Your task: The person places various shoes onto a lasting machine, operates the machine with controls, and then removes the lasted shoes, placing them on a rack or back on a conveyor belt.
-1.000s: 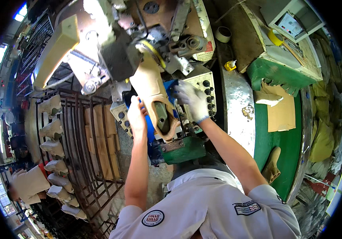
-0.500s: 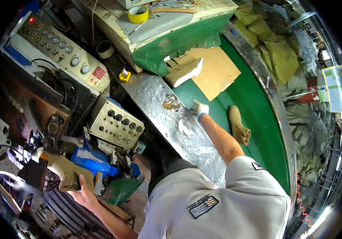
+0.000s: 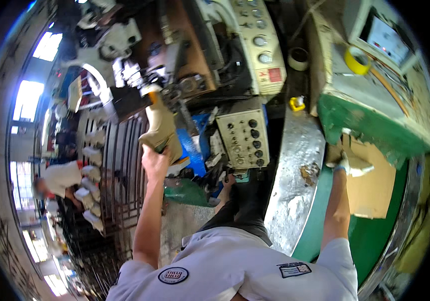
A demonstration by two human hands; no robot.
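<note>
My left hand is closed round the lower end of a tan boot. The boot's other end is up against the machine head. My right hand, in a pale glove, reaches over the bench to a second tan boot with a whitish edge. That boot lies on a flat sheet of brown cardboard. The gloved fingers are at this boot, but they are too small and blurred to show whether they grip it.
Between my arms stand a control box with black knobs and a bare metal ledge. Yellow tape and tools lie on the green-sided stand. At far left a person works by a rack of pale pieces.
The view has swung left. My right hand has moved from the green surface to the boot on the cardboard. My left hand keeps its hold. Another boot on the green surface has left view.
</note>
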